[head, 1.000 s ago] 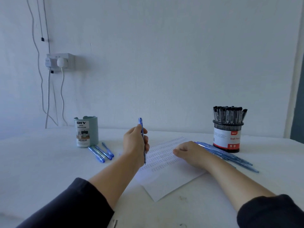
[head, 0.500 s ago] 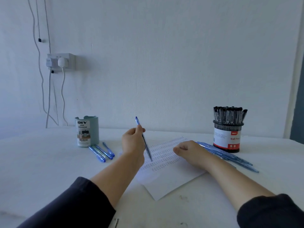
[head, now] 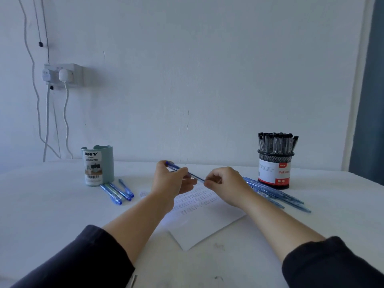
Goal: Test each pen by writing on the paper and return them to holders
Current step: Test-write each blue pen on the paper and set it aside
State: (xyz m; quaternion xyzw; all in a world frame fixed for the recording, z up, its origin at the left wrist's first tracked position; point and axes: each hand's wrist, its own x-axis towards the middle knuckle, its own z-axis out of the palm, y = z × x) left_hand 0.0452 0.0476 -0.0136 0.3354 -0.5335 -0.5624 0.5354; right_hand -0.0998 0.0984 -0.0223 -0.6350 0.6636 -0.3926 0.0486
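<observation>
Lifted off the paper since half a second ago: right hand (head: 223, 183), now raised to meet the pen's tip end; pen swung from steep to nearly level. One white tabletop (head: 52, 204), carrying everything. One sheet of paper (head: 199, 223), lying at an angle under both hands, rows of small written marks across its far half. Two holders: one pale green desk organizer (head: 97, 166) at the left, no pens visible in it; one black mesh holder (head: 274, 171) with a red and white label at the right, packed with black-capped pens (head: 277, 143), too many and too crowded to count. Two hands, both bare, dark sleeves at the forearms. Left hand (head: 171, 181) with its grip closed round one blue pen (head: 182, 171), thumb and fingers pinching the barrel near its upper end. Right hand's grip pinched on the same pen's lower end, fingers curled. Held just above the paper, between the two holders, long axis running left to right and slightly downward, higher end toward the green organizer, lower end toward the right hand. About four blue pens (head: 117, 191) lying loose on the tabletop just in front of the green organizer, roughly parallel. Another bundle of blue pens (head: 278, 196) lying beside the mesh holder, count unclear, fanned toward the right.
</observation>
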